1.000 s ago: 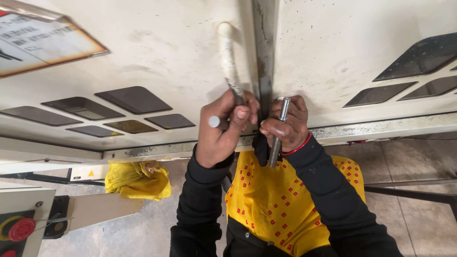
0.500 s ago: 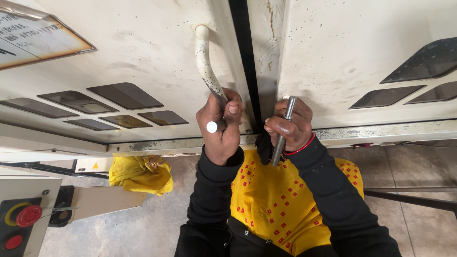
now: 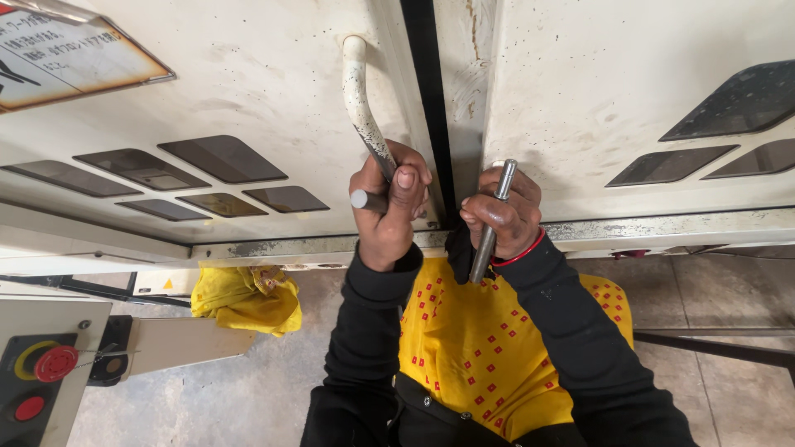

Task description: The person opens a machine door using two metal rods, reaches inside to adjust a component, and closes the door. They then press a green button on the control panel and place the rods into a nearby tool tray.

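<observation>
Seen from the head camera, looking down along the front of a dirty cream-white metal cabinet: the person's left hand is closed around the lower end of a curved white door handle with chipped paint, thumb up against it. A short grey metal rod end sticks out to the left from that fist, just below the handle. The right hand is closed around a slim silver metal rod, held nearly upright and slightly tilted, its top end near the edge of the right cabinet door and its lower end poking out beneath the fingers. A red bangle circles that wrist. Between the two hands runs the dark vertical gap between the doors, and both hands sit just beside it, close together but not touching.

Dark slanted vent slots mark the left door, and more sit on the right. A crumpled yellow cloth hangs under the cabinet edge, left of the black sleeves. At lower left a grey control box carries a red round button. Below, the grey floor.
</observation>
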### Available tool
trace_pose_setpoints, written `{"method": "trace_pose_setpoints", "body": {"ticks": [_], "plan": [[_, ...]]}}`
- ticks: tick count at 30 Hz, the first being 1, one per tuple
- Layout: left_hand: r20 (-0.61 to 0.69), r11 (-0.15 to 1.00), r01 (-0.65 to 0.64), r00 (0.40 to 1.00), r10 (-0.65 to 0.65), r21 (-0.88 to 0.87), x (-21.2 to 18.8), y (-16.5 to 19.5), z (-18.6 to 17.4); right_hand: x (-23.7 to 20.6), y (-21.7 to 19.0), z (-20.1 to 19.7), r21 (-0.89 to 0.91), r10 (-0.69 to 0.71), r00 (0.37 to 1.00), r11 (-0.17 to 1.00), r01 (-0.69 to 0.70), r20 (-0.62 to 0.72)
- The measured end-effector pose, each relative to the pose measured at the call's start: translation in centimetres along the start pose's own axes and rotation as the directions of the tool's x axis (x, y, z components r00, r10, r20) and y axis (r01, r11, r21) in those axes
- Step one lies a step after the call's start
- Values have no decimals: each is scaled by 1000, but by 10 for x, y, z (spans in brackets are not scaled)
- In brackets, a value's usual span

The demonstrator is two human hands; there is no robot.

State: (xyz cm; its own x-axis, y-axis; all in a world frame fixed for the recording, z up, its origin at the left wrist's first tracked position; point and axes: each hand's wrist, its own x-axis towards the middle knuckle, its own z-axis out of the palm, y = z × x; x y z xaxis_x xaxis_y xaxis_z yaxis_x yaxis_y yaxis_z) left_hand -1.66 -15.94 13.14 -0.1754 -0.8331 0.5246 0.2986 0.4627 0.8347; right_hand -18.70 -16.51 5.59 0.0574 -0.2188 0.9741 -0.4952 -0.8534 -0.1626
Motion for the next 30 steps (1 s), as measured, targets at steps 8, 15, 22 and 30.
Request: {"method": "trace_pose_setpoints", "body": {"ticks": [8,15,22,30], "plan": [[-129,995,-79,988,87,66,-3,-13,10,-2,1,0,9,12,1000,1000,-12,11],[-170,992,-78,981,94,99,-6,-16,11,-1,-3,-1,29,39,999,999,-40,27],[-175,974,-123,972,158,192,-5,-17,10,1,-4,-1,37,41,999,998,-42,22],[-201,971,-119,966,161,209,-7,-20,9,0,-2,0,35,17,1000,999,-18,15]]}}
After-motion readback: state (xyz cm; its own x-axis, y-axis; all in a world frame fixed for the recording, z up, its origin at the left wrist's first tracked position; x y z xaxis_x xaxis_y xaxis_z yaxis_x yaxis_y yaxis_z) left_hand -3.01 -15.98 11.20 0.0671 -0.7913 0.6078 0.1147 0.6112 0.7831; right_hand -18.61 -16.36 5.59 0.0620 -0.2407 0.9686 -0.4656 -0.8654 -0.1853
